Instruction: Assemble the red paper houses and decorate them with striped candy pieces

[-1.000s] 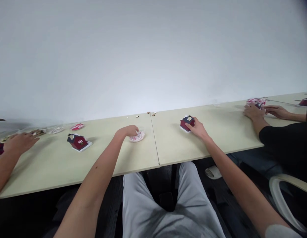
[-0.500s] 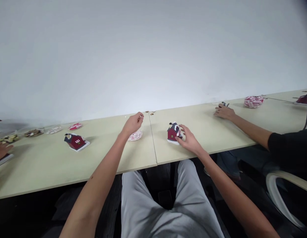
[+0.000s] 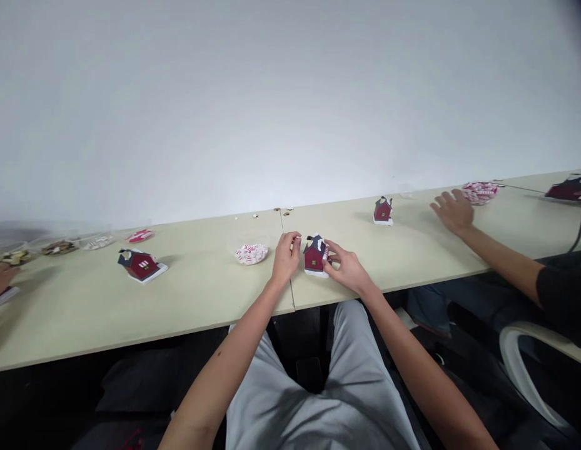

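Observation:
A small dark red toy house (image 3: 314, 259) with a grey roof and white base stands upright on the table in front of me. My right hand (image 3: 345, 267) grips it from the right, thumb and fingers around its side. Close by its left side is my left hand (image 3: 286, 255), thumb and fingertips pinched together. A tiny white and red piece seems to show at those fingertips, too small to name. Left of that hand sits a clear container of red-and-white pieces (image 3: 251, 254).
Another red house (image 3: 144, 265) stands on the left, with containers of brown pieces (image 3: 59, 248) and red pieces (image 3: 139, 235) behind it. A third house (image 3: 383, 211) stands at right. Co-workers' hands are at the right (image 3: 454, 211) and left edge (image 3: 0, 279).
My left hand has moved right, from above the container to beside the house. The held house has shifted slightly left. The right co-worker's hand has left a house and moved right.

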A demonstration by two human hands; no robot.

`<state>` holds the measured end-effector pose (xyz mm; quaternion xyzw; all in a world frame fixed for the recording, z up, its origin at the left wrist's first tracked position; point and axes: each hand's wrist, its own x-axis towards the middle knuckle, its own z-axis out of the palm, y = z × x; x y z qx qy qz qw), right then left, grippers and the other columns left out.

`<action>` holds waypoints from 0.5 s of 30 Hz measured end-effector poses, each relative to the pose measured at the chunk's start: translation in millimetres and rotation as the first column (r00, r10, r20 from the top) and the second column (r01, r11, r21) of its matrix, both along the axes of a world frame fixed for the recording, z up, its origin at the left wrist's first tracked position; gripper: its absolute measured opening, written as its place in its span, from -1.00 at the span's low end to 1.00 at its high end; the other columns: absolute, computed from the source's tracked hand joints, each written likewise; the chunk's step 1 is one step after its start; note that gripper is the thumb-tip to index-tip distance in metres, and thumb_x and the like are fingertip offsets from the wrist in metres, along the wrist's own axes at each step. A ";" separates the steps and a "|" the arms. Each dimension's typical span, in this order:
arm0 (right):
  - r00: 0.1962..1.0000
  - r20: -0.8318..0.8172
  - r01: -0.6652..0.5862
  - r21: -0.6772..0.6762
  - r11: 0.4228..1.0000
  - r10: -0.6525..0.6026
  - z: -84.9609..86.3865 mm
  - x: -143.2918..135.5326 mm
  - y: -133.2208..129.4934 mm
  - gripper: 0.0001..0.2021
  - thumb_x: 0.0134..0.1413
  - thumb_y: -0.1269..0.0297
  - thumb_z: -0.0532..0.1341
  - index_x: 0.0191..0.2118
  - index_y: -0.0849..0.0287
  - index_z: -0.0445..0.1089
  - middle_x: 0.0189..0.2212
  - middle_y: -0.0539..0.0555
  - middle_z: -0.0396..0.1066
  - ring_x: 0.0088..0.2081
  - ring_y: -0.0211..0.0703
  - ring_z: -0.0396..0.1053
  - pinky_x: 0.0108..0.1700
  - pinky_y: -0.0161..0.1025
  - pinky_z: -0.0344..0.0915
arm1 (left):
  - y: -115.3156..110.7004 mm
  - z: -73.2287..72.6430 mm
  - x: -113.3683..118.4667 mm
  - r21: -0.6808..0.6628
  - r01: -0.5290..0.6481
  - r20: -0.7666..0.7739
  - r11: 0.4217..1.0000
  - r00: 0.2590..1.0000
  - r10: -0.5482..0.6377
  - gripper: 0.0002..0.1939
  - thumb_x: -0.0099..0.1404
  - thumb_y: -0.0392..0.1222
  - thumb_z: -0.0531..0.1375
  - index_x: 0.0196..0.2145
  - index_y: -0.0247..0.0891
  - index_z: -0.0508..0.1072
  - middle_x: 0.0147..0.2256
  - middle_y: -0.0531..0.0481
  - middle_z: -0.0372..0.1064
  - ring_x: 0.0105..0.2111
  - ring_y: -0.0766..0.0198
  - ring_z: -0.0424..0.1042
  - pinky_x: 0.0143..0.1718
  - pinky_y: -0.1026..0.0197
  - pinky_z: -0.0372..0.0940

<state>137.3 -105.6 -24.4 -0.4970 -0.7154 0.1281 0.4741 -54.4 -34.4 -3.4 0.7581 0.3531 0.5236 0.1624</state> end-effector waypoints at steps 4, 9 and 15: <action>0.998 -0.029 0.049 0.040 0.998 -0.047 -1.9 -1.6 -0.6 -0.49 0.16 0.20 0.22 0.22 0.10 0.21 -0.06 0.12 0.51 -0.12 -0.04 0.56 -0.04 -0.14 0.48 | -1.4 -1.0 -7.1 0.013 -0.023 -0.011 1.000 1.000 0.023 -0.70 0.49 -0.01 -0.01 -0.06 -0.20 0.42 -0.15 -0.10 0.43 -0.19 0.22 0.42 -0.14 0.19 0.28; 0.983 -0.017 0.182 0.046 0.982 -0.182 -6.5 -1.6 -0.2 -0.52 0.20 0.07 0.22 0.18 0.09 0.20 -0.02 0.16 0.48 -0.12 0.01 0.53 -0.04 -0.06 0.45 | -8.6 -4.8 -1.6 -0.037 0.066 -0.065 0.997 0.996 -0.068 -0.73 0.46 0.01 0.05 -0.07 -0.20 0.36 -0.24 -0.04 0.44 -0.30 0.28 0.41 -0.29 0.26 0.26; 0.969 0.001 0.246 0.049 0.968 -0.246 -14.9 6.0 11.3 -0.15 0.05 -0.13 0.32 0.32 0.23 0.06 0.26 0.37 0.18 0.30 0.22 0.18 0.28 0.14 0.20 | -15.3 -0.4 0.3 -0.098 0.141 -0.008 0.985 0.990 -0.142 -0.77 0.42 0.01 0.12 -0.12 -0.19 0.35 -0.21 -0.02 0.46 -0.31 0.31 0.42 -0.30 0.29 0.25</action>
